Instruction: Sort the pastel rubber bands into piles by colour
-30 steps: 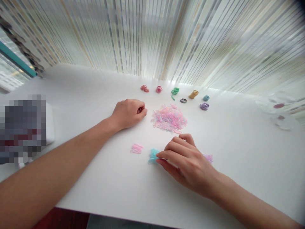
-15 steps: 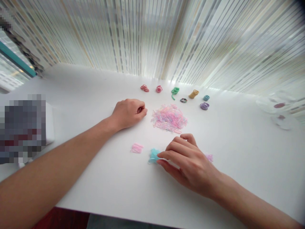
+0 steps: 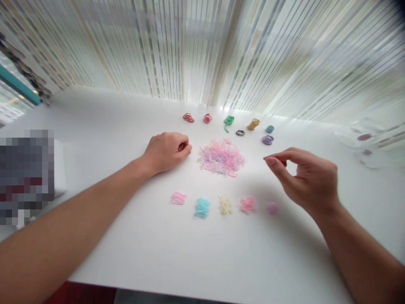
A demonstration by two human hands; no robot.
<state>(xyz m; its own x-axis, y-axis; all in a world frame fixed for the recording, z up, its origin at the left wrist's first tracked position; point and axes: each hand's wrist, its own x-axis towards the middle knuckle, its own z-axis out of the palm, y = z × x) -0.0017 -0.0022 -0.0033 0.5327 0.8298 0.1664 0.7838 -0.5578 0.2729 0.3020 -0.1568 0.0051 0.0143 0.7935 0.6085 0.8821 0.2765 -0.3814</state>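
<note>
Centrally on the desk (image 3: 190, 253) lies a loose pile of pastel pieces (image 3: 221, 156). The left hand (image 3: 166, 151) rests curled just beside it, contents not discernible. The right hand (image 3: 311, 177), apart to the right, has thumb and forefinger narrowed to a pinch; whether they hold a piece cannot be told. Five small colour groups (image 3: 225, 206) form a row on the near side.

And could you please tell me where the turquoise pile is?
In the head view, the turquoise pile lies on the near side of the mixed heap, with the light pink pile at its left and the cream pile at its right.
</note>
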